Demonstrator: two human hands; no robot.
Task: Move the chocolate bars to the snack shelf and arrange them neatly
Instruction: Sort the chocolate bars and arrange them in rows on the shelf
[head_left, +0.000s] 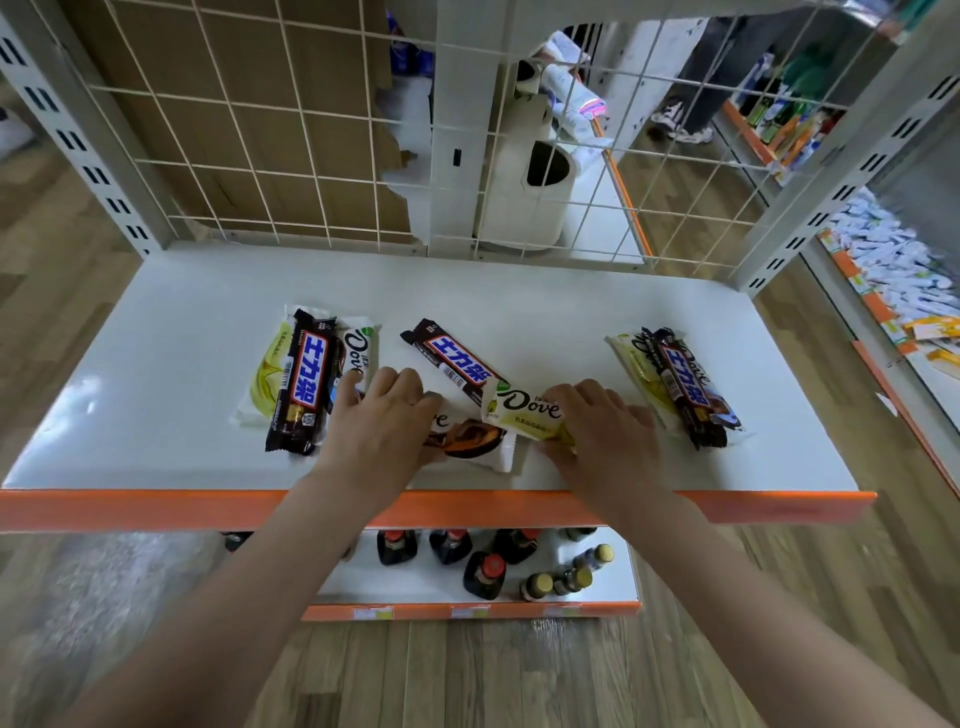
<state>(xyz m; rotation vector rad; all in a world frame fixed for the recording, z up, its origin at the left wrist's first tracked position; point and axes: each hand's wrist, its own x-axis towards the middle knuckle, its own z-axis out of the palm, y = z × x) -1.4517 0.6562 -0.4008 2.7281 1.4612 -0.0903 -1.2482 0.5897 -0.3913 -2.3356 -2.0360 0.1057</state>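
Head view shows all the chocolate bars already on the white snack shelf (182, 322), with a tidy stack at the left (306, 379) and another at the right (675, 387), so only the loose middle group looks left to square up. There the left hand (382, 421) presses flat on a white-and-brown Dove bar (470, 439), while the right hand (605, 431) pinches a pale green Dove bar (524, 410) lying over a dark, skewed Snickers bar (457, 361).

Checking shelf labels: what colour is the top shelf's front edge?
Orange, on the shelf's front edge, seen in the head view.
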